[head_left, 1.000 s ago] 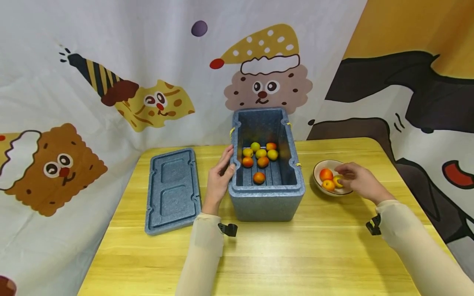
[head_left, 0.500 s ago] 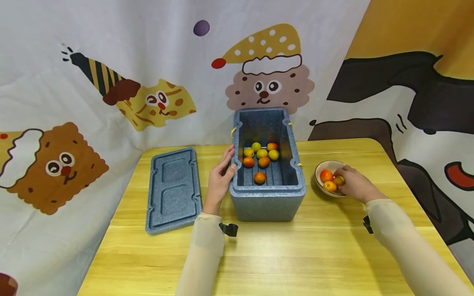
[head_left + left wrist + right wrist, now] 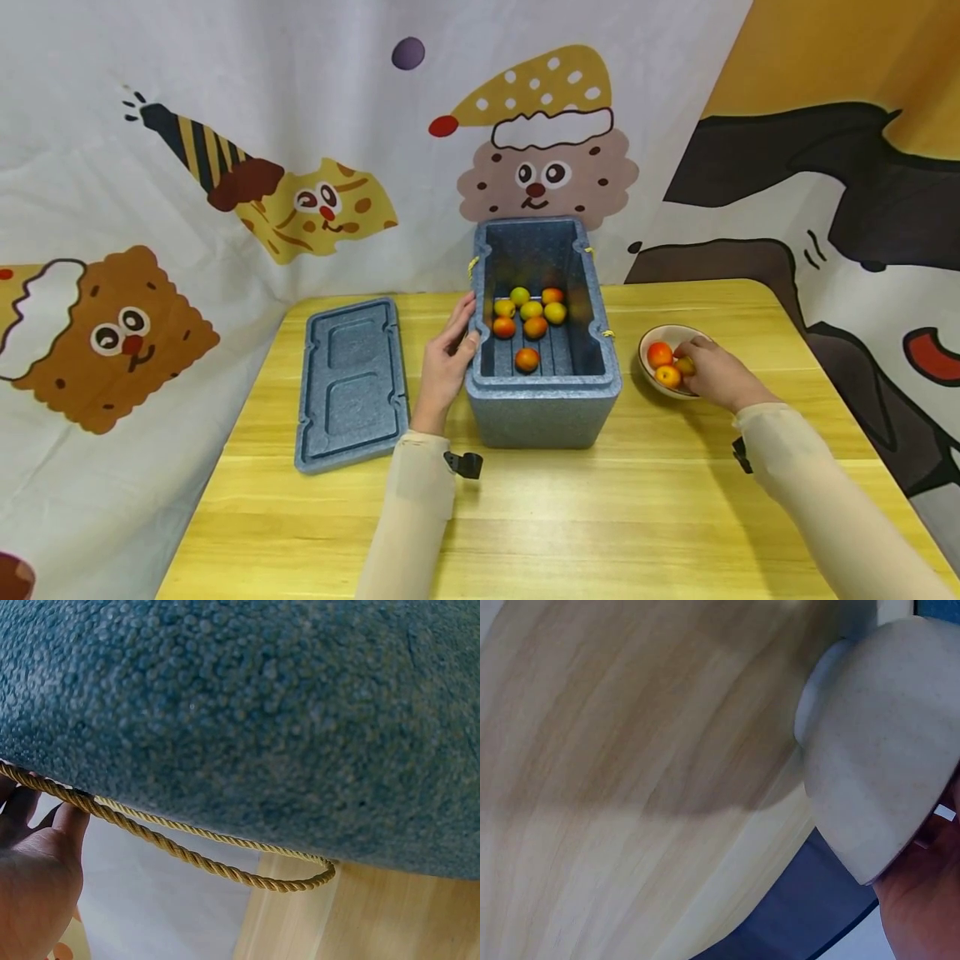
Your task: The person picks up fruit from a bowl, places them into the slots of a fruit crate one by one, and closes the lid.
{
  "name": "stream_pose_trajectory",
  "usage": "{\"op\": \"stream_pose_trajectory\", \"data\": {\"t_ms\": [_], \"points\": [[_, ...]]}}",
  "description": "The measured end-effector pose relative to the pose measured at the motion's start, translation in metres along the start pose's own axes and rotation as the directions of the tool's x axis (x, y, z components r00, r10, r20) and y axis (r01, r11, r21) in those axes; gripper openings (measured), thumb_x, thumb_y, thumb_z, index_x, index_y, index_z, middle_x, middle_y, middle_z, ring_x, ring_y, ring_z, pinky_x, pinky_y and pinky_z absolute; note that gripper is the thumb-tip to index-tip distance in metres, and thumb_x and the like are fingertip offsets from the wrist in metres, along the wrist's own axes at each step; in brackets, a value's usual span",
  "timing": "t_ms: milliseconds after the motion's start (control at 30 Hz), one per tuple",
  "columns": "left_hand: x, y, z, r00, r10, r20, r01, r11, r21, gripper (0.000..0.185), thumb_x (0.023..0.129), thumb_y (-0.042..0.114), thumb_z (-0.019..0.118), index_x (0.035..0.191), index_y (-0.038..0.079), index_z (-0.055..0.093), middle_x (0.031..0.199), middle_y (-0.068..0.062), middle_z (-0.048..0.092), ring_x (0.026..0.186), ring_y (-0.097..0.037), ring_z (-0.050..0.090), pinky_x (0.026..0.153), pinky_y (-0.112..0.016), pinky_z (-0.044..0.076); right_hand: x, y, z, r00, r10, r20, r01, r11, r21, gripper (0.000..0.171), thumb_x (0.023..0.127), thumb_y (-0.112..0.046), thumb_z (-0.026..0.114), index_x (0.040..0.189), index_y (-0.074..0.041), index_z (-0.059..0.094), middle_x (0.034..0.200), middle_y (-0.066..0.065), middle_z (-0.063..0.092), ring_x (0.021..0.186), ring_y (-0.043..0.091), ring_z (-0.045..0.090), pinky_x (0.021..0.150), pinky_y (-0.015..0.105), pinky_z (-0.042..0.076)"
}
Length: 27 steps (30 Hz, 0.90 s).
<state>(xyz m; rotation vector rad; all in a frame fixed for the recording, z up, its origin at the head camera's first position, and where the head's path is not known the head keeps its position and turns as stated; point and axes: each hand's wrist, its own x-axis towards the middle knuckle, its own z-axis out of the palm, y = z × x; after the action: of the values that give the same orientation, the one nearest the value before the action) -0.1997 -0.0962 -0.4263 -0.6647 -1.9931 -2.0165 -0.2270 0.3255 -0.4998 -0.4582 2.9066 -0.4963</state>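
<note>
A grey-blue foam box stands uncovered on the table, with several small yellow, green and red fruits on its floor. My left hand rests along the box's left side, fingers extended and thumb at the rim. In the left wrist view, a twisted gold rope handle passes across the fingers of that hand. To the box's right is a cream bowl with red and orange fruits in it. Inside the bowl, my right hand pinches a yellowish fruit, partly hidden by the fingers.
The grey-blue box lid lies flat on the wooden table, left of my left arm. A cloth with printed cartoon figures hangs right behind the table and box. In the right wrist view, the bowl's outer wall is close beside the hand.
My right hand has moved slightly left and into the bowl, and its fingers have closed around a yellowish fruit. My left hand has stayed at the box.
</note>
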Motion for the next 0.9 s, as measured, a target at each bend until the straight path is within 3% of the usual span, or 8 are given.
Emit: {"op": "stream_pose_trajectory", "data": {"t_ms": [500,900], "points": [[0.0,0.001,-0.002,1.0,0.011,-0.006,-0.011,1.0,-0.009,0.043,0.096,-0.009,0.05,0.136,-0.021,0.041,0.148,-0.034,0.033,0.141,-0.041,0.026,0.111,-0.035,0.03,0.005,0.0,0.004,0.999,0.048,0.012,-0.048,0.999,0.014,0.039,0.082,-0.002,0.069,0.114,0.015,0.056,0.114,0.032,0.051,0.102,0.047,0.054,0.093,0.064,0.041],[0.0,0.002,0.0,1.0,0.013,0.002,-0.013,1.0,-0.014,0.043,0.095,-0.011,0.049,0.136,-0.021,0.04,0.148,-0.033,0.033,0.141,-0.042,0.026,0.111,-0.036,0.03,-0.004,-0.008,-0.009,0.995,0.093,-0.021,-0.092,0.995,0.044,0.042,0.085,-0.008,0.07,0.118,0.015,0.055,0.11,0.033,0.052,0.093,0.047,0.057,0.087,0.063,0.045]]}}
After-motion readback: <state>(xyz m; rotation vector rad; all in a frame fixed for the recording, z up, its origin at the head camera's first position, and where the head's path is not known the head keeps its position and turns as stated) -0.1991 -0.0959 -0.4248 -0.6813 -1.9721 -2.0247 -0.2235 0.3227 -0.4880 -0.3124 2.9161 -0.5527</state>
